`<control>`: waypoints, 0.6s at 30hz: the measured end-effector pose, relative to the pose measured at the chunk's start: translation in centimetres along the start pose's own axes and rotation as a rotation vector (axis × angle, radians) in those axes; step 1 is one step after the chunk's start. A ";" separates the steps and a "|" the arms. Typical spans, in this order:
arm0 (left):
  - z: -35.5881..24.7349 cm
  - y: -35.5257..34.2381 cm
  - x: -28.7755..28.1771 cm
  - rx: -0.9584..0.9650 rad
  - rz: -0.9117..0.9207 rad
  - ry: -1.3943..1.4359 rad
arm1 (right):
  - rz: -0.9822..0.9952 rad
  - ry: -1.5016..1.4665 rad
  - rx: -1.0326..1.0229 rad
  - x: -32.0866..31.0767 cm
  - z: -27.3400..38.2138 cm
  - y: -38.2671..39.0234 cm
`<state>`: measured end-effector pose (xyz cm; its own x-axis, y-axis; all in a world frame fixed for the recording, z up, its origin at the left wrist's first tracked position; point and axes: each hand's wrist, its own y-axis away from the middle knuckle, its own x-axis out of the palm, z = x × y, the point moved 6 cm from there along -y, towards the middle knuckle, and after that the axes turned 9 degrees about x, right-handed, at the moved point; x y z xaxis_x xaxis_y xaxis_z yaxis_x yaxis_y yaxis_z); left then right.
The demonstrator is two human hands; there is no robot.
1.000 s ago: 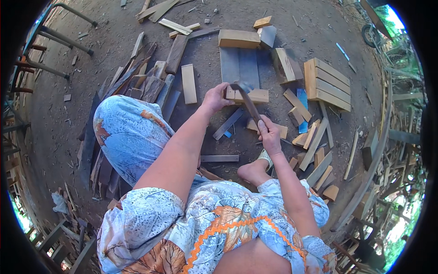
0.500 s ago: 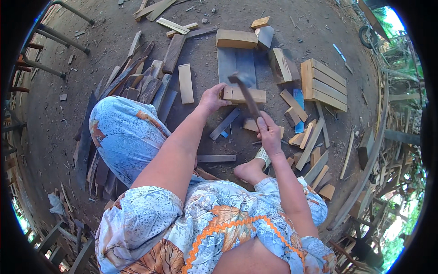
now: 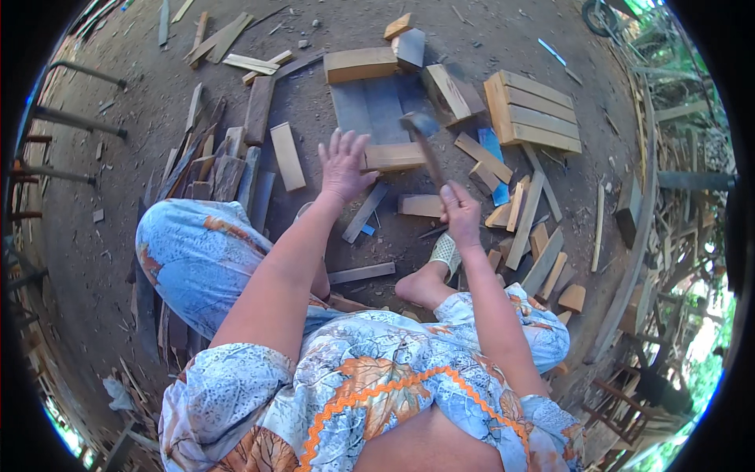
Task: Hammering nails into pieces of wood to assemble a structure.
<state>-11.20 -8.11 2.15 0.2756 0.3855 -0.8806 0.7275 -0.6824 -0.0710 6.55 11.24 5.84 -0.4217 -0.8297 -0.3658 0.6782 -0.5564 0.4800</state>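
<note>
My right hand (image 3: 461, 212) is closed around the handle of a hammer (image 3: 429, 157), whose blurred dark head hangs just right of a wooden block's end. That pale block (image 3: 395, 156) lies across the near end of grey boards (image 3: 366, 110) on the ground. At the far end of the boards sits another wooden block (image 3: 360, 65). Fingers spread, my left hand (image 3: 344, 167) is at the near block's left end; whether it touches the wood I cannot tell.
A slatted wooden box (image 3: 539, 108) stands to the right, beside a blue strip (image 3: 491, 145) under offcuts. Scrap boards (image 3: 228, 169) are piled at the left, near a metal-legged frame (image 3: 79, 122). Loose wood pieces (image 3: 525, 220) lie by my foot (image 3: 425, 283).
My left hand has opened from its grip on the near block's left end, its fingers now spread. The view has shifted, so the whole scene sits further left. The hammer stays in my right hand.
</note>
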 end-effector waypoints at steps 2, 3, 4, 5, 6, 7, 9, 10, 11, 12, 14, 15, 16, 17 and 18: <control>-3.4 -0.6 0.9 0.237 0.019 -0.083 | -0.115 0.001 -0.027 -2.6 -1.0 -1.0; -4.2 -0.7 1.4 0.247 0.048 -0.086 | -0.304 0.124 -0.159 -4.0 -1.1 -1.3; -5.4 -0.5 2.2 0.322 0.114 -0.101 | -0.481 0.250 -0.204 -5.3 -1.7 -1.4; -6.3 -0.3 3.0 0.387 0.204 -0.120 | -0.505 0.244 -0.285 -6.1 -2.5 -1.3; -6.4 -0.1 3.4 0.371 0.246 -0.118 | -0.522 0.341 -0.143 -6.8 -4.5 -1.6; -6.6 -0.2 3.3 0.394 0.230 -0.119 | -0.529 0.429 0.020 -7.5 -6.6 -1.8; -6.6 -0.2 3.4 0.364 0.236 -0.145 | -0.506 0.394 0.133 -8.4 -9.7 -1.8; -7.0 -0.3 3.4 0.393 0.216 -0.137 | -0.524 0.451 0.162 -8.6 -10.9 -1.7; -6.9 -0.5 3.5 0.355 0.226 -0.133 | -0.537 0.511 0.223 -8.8 -12.0 -1.8; -7.0 -0.7 3.5 0.327 0.209 -0.131 | -0.547 0.489 0.205 -8.9 -12.8 -1.9; -7.3 -0.9 3.8 0.310 0.235 -0.160 | -0.603 0.593 0.180 -9.0 -13.9 -2.0; -7.4 -1.0 3.7 0.288 0.205 -0.187 | -0.612 0.571 0.168 -9.1 -14.5 -2.1; -7.6 -0.9 3.9 0.292 0.228 -0.189 | -0.597 0.601 0.213 -9.2 -15.2 -2.4; -7.7 -0.7 3.6 0.312 0.190 -0.195 | -0.580 0.642 0.258 -9.2 -15.8 -2.8; -7.6 -0.7 3.8 0.288 0.220 -0.221 | -0.577 0.624 0.263 -9.3 -16.2 -3.0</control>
<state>-5.87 -1.49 2.39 0.2406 0.0907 -0.9664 0.4526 -0.8913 0.0291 18.18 21.40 -5.10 -0.1983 -0.2833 -0.9383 0.2686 -0.9364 0.2260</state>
